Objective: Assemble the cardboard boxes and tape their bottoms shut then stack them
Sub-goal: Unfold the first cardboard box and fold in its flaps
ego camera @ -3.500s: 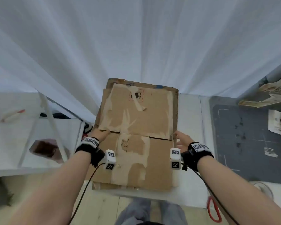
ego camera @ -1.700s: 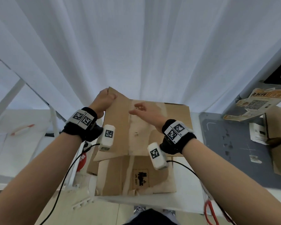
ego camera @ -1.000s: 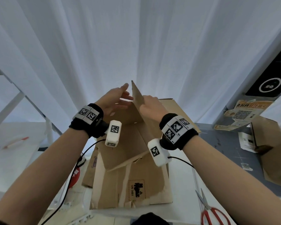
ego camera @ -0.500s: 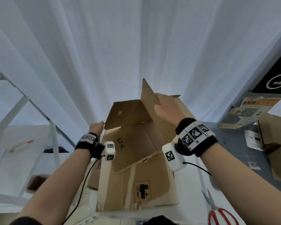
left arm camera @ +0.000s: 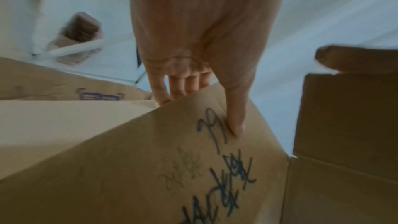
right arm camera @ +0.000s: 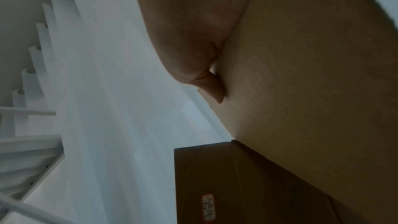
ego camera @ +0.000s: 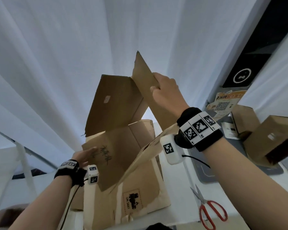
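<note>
Box (ego camera: 116,146) number one is only half popped open above the flat cardboard stack (ego camera: 140,196) at the table's near edge, right hand (ego camera: 165,92) pinching a raised flap, left hand (ego camera: 84,156) pinching a lower one, so bottom folding, taping and stacking all look left to do.
</note>
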The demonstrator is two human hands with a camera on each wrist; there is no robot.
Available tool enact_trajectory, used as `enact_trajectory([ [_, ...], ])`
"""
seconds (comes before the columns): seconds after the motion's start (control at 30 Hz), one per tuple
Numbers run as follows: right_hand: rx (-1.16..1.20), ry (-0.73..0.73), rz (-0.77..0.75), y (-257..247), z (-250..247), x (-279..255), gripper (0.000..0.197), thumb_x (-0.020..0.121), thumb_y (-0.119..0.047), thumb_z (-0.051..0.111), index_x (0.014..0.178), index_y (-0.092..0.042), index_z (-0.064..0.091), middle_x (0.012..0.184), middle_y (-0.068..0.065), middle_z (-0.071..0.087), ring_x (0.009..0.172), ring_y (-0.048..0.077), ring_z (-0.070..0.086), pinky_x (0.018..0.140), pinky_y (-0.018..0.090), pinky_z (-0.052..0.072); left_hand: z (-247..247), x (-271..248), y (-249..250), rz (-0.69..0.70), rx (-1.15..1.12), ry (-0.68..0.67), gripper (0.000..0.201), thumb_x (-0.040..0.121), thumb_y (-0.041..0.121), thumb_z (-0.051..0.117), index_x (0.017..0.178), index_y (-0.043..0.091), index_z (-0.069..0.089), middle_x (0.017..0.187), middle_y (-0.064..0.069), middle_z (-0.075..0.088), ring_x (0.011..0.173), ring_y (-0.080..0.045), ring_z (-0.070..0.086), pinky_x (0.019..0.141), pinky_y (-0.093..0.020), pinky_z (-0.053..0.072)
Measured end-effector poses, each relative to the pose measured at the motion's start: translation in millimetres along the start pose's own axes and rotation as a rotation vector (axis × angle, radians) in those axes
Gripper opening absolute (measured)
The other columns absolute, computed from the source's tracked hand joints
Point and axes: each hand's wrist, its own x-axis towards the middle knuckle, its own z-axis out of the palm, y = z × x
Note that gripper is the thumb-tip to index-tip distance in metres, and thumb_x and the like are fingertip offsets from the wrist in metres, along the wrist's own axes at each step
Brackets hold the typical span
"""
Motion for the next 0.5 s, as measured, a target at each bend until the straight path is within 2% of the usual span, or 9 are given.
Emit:
enact_trajectory([
  [0.13,0.045,-0.004,0.047,7.4,-19.8,5.2,0.043,0.09,-0.008,0.043,0.131,-0.013,0.056,0.095,0.002,0.058,0.088,0.026,0.055,0.078,0.036,0.045,10.0,-24.8,49.4,0.271,0.127,-0.012,0.035,0.089,0.011,0.071,0.118,-0.006,0.062,0.112,-0.025,0.068,0.082,-0.026,0.064,0.068,-0.033,0.052],
  [0.23,0.029,0.012,0.085,14.5,-36.0,7.9,0.034,0.087,-0.004,0.043,0.116,-0.009,0.06,0.099,0.012,0.063,0.091,0.032,0.058,0.08,0.039,0.048,12.2,-48.9,98.0,0.4,0.258,-0.081,0.018,0.093,0.008,0.058,0.108,0.0,0.064,0.104,-0.024,0.069,0.079,-0.027,0.064,0.068,-0.033,0.053],
  [0.33,-0.037,0.005,0.133,21.5,-50.0,10.7,0.014,0.087,0.0,0.042,0.096,-0.004,0.052,0.087,0.01,0.055,0.083,0.03,0.051,0.068,0.032,0.038,7.9,-66.5,138.7,0.439,0.371,-0.145,0.018,0.09,0.007,0.052,0.105,0.007,0.063,0.09,-0.016,0.064,0.076,-0.027,0.06,0.07,-0.032,0.051],
  [0.4,-0.079,-0.019,0.176,27.6,-54.1,11.6,0.009,0.088,0.001,0.041,0.092,-0.004,0.048,0.081,0.007,0.048,0.08,0.027,0.046,0.063,0.03,0.033,9.1,-73.8,155.5,0.44,0.435,-0.141,0.017,0.089,0.004,0.049,0.101,0.006,0.06,0.08,-0.012,0.055,0.063,-0.022,0.05,0.058,-0.027,0.043],
  [0.5,-0.083,-0.055,0.229,44.0,-45.9,10.7,0.019,0.09,0.0,0.041,0.104,-0.002,0.054,0.095,0.012,0.053,0.089,0.029,0.049,0.074,0.032,0.037,26.3,-77.8,159.8,0.41,0.542,-0.111,0.005,0.092,0.005,0.05,0.096,0.005,0.053,0.075,-0.01,0.048,0.05,-0.017,0.044,0.041,-0.021,0.037],
])
